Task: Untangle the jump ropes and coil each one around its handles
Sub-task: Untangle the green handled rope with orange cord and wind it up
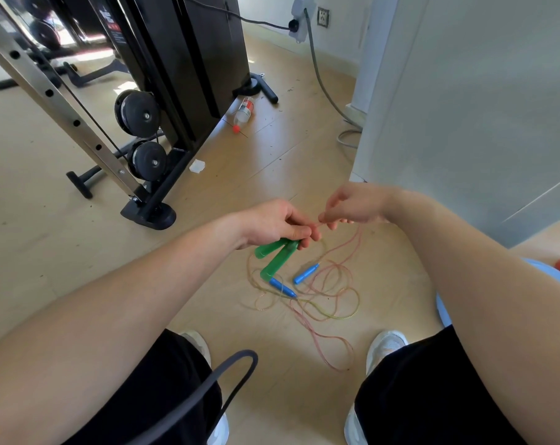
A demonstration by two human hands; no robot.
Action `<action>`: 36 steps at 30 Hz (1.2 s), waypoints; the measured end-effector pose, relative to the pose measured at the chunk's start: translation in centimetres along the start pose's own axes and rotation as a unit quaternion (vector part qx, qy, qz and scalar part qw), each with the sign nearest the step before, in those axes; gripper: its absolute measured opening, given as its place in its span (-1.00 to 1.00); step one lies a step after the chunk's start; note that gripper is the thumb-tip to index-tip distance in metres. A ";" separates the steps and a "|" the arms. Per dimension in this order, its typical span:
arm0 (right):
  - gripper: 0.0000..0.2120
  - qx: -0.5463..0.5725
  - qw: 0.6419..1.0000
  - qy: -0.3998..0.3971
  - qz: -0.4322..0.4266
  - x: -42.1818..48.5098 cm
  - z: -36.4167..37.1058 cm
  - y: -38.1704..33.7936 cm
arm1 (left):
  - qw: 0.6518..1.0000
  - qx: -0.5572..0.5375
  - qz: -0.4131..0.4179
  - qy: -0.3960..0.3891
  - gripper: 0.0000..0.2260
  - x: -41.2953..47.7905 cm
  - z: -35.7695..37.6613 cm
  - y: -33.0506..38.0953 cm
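1. The left hand [278, 224] grips two green handles [277, 258], which slant down to the left
2. The right hand [352, 203] pinches a pink rope [358, 237] just beside the left fingertips
3. Two blue handles [306, 273] lie on the floor [208, 284] among tangled rope loops
4. A bottle [244, 112] lies beside a black gym machine [182, 75]

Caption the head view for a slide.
Left hand holds two green handles; right hand pinches pink rope above tangled ropes and two blue handles on the floor.

Plastic bottle [244, 113] beside gym machine [176, 75]
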State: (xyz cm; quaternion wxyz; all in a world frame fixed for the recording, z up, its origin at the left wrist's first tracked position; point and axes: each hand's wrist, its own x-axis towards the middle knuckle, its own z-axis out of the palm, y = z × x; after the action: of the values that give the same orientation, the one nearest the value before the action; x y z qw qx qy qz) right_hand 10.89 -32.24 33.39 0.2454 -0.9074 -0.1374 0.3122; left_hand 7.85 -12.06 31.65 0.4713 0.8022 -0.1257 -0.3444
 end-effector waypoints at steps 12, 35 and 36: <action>-0.57 -0.012 0.993 0.116 0.000 -0.3 -0.6 0.5 | 0.997 -0.018 -0.006 -0.069 -0.82 -0.3 0.0 0.5; -0.61 0.140 0.978 0.154 -0.034 -0.3 0.8 1.2 | 0.956 -0.281 0.071 0.046 -0.81 -0.5 -1.2 0.6; -0.63 0.156 0.979 0.131 -0.023 -0.3 1.2 0.9 | 0.949 -0.298 0.074 0.073 -0.80 -0.5 -1.3 0.6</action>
State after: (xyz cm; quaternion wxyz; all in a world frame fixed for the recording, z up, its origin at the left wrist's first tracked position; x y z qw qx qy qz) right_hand 9.99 -32.69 32.29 0.4071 -0.8875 -0.0740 0.2029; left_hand 8.45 -11.22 32.75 0.7208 0.6368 -0.0416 -0.2707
